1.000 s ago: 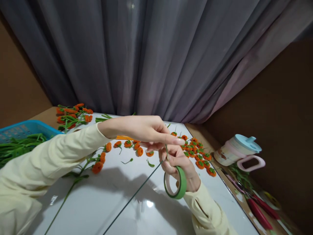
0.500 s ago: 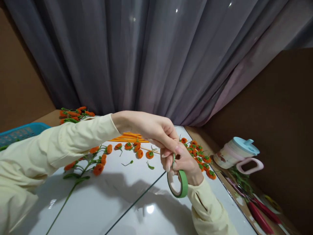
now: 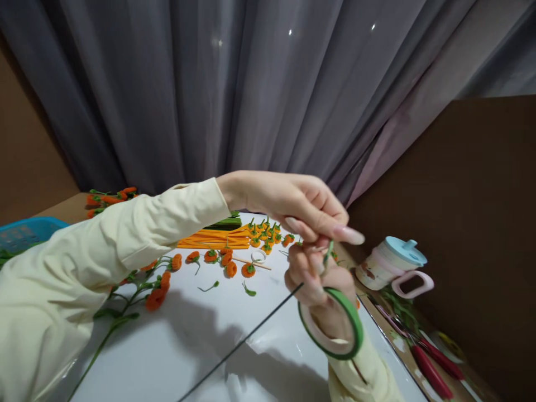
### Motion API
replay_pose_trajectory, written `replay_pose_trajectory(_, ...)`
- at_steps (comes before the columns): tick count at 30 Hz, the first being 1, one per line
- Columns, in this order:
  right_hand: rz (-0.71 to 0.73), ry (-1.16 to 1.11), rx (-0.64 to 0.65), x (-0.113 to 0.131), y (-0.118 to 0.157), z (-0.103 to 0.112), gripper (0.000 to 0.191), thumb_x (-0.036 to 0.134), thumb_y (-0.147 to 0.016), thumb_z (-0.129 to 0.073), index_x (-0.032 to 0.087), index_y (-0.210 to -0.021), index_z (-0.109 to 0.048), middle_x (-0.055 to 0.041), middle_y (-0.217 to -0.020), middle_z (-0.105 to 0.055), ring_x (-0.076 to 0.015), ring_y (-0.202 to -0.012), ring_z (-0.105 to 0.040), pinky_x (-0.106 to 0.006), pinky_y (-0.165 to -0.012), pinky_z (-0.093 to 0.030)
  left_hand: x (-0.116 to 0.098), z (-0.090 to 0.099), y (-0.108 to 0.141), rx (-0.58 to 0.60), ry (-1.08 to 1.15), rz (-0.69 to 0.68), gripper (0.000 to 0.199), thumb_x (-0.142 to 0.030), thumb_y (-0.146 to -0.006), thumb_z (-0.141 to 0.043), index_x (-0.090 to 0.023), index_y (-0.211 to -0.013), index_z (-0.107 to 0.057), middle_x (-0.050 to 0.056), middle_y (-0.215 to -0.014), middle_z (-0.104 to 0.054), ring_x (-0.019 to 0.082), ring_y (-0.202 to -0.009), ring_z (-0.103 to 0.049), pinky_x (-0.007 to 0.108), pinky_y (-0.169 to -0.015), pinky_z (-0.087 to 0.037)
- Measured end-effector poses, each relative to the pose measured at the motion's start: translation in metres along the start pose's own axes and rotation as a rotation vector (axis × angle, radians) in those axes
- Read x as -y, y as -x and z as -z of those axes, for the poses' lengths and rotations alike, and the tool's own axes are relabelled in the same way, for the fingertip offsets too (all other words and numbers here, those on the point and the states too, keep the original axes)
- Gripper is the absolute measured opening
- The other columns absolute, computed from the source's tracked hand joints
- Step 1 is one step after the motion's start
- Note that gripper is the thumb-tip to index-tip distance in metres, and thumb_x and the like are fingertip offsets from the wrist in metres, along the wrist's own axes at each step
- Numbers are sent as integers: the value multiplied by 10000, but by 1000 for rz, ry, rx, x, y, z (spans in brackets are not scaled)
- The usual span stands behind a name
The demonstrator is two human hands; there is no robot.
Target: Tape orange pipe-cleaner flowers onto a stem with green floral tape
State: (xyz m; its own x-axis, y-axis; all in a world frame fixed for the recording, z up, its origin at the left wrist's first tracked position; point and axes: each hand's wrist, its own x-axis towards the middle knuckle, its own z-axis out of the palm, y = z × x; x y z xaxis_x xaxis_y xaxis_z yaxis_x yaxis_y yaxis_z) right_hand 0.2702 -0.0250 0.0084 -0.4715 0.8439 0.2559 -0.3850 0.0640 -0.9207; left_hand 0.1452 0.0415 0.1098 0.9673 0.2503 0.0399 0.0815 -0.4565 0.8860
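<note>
My left hand [image 3: 305, 206] reaches across from the left, its fingers pinched at the upper end of a thin dark wire stem [image 3: 247, 338]. Just below, my right hand [image 3: 320, 273] is closed around the stem and a strip of green floral tape. The tape roll [image 3: 355, 326] hangs from my right hand in front of the wrist. Running down to the left, the stem slants over the white tabletop [image 3: 167, 357]. The exact grip at the fingertips is partly hidden and blurred.
At left lies a branch of orange fuzzy flowers [image 3: 157, 298], near a blue basket [image 3: 31, 231]. Loose orange flowers [image 3: 248, 270], orange strips [image 3: 218, 239] and small green pieces [image 3: 250, 289] lie behind. At right are a lidded cup [image 3: 389, 262] and red-handled pliers [image 3: 431, 371].
Both hands have shifted right, and the tape roll has come closer to the camera. My left fingers have moved up along the stem's end. The view has turned slightly, uncovering yellow-orange flowers behind.
</note>
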Motion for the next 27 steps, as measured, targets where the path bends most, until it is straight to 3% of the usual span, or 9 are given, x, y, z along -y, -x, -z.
replay_pose_trajectory(6,30,162,-224,77,8,-24,179,324,-651,-741,216,-614,-603,75,-421,-371,9,-277,-128,-189,-284,-97,-44,9,1,-235,-171,-104,294,-276,-871,-547,-111,-630,-584,-60,-436,-387,10,-382,-340,162,-430,-215)
replay_pose_trajectory(9,-28,278,-238,90,9,-27,140,284,-718,-706,189,-637,-643,60,-440,-361,4,-313,-165,-185,-292,-100,-48,13,17,-235,-313,-128,292,-274,-880,-514,-108,-651,-585,-72,-437,-379,-4,-379,-305,152,-444,-201)
replay_pose_trajectory(12,-140,331,-254,72,6,-24,159,250,-740,-686,158,-615,-652,55,-421,-352,-21,-358,-210,-188,-316,-124,-27,9,35,-206,-449,-79,288,-294,-872,-502,-114,-672,-606,-52,-475,-451,17,-403,-365,152,-438,-230)
replay_pose_trajectory(16,-225,325,-314,26,0,-21,154,260,-684,-725,121,-640,-677,17,-478,-468,-47,-404,-300,-198,-349,-156,18,-9,56,-324,-547,12,250,-324,-835,-547,-140,-674,-598,-34,-540,-507,56,-472,-435,161,-431,-273)
replay_pose_trajectory(19,-257,339,-327,-4,-3,-22,206,310,-690,-723,121,-619,-680,35,-432,-426,-45,-394,-283,-197,-358,-157,44,-24,69,-364,-570,66,229,-239,-849,-491,-149,-651,-561,-46,-498,-471,56,-433,-397,170,-410,-256)
replay_pose_trajectory(24,-319,198,-270,-28,-6,-19,205,318,-672,-743,119,-699,-699,-13,-577,-582,-28,-400,-313,-185,-361,-171,67,-41,85,-495,-627,19,212,-201,-866,-437,-154,-681,-530,-27,-525,-530,72,-458,-465,179,-459,-299)
replay_pose_trajectory(27,-384,61,-190,-35,-8,-14,221,318,-689,-730,106,-649,-682,15,-484,-526,-14,-363,-255,-184,-341,-129,77,-51,89,-589,-575,-5,221,-238,-885,-440,-158,-704,-539,-15,-556,-562,77,-483,-485,178,-482,-330)
